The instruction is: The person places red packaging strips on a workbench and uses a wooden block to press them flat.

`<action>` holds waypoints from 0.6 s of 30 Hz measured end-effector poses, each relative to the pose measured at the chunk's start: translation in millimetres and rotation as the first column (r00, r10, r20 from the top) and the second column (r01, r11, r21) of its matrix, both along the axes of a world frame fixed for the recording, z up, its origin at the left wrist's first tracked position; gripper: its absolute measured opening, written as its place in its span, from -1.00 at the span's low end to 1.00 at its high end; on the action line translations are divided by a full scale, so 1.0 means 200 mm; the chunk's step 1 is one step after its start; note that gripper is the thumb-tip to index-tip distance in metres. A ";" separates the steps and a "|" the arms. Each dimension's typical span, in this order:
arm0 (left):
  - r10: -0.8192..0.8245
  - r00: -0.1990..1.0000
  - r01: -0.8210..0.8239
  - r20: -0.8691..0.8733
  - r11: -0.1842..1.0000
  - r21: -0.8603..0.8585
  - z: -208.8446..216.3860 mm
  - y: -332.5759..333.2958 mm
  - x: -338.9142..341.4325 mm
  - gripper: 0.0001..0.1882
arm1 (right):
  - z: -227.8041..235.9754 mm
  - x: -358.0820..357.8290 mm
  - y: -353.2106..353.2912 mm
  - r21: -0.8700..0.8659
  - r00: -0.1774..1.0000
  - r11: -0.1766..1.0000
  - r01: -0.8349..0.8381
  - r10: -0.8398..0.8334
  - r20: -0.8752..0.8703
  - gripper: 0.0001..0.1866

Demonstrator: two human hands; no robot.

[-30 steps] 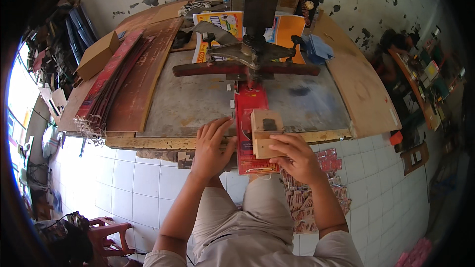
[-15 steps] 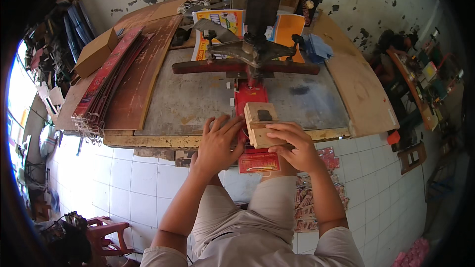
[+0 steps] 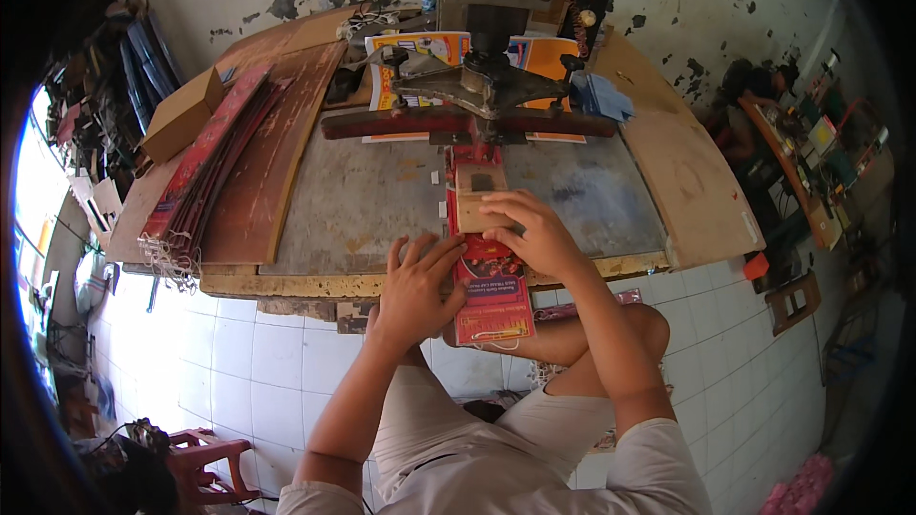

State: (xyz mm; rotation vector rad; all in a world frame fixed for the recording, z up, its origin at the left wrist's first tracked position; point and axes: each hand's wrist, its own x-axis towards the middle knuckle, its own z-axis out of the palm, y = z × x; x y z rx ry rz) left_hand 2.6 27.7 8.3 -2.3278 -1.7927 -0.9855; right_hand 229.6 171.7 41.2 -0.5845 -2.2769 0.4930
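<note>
A long red printed card strip lies on the grey work board, its near end hanging over the board's edge with a thin white cord. My right hand grips a pale wooden block with a dark patch on top. The block rests on the strip, just in front of the black and red metal press. My left hand lies palm down at the board's front edge, fingers spread, fingertips at the strip's left side. The strip's far end is hidden under block and press.
Bundled red strips with cords and a cardboard box lie on the left. Two small white pieces sit beside the strip. Orange printed sheets and a blue cloth lie behind. A red stool stands lower left.
My right hand has moved the wooden block away from me along the strip, closer to the press, baring the strip's near part. My right knee has swung outward; my left hand stays nearly in place.
</note>
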 end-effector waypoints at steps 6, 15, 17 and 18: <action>-0.003 1.000 0.003 0.008 1.000 -0.012 0.01 0.00 0.01 -0.43 | -0.04 -0.07 0.13 0.015 0.999 0.999 0.039 -0.038 -0.014 -0.56; 0.009 1.000 -0.009 0.012 0.999 -0.036 0.02 0.00 0.01 -0.41 | -0.04 -0.07 0.11 0.026 0.999 1.000 0.009 -0.008 -0.042 -0.53; 0.010 1.000 -0.010 0.015 0.999 -0.033 0.02 0.00 0.01 -0.40 | -0.05 -0.07 0.11 0.025 0.999 0.999 0.023 -0.023 -0.036 -0.52; 0.010 1.000 -0.009 0.017 1.000 -0.028 0.02 0.00 0.01 -0.40 | -0.05 -0.07 0.11 0.027 0.999 0.999 0.030 -0.029 -0.033 -0.52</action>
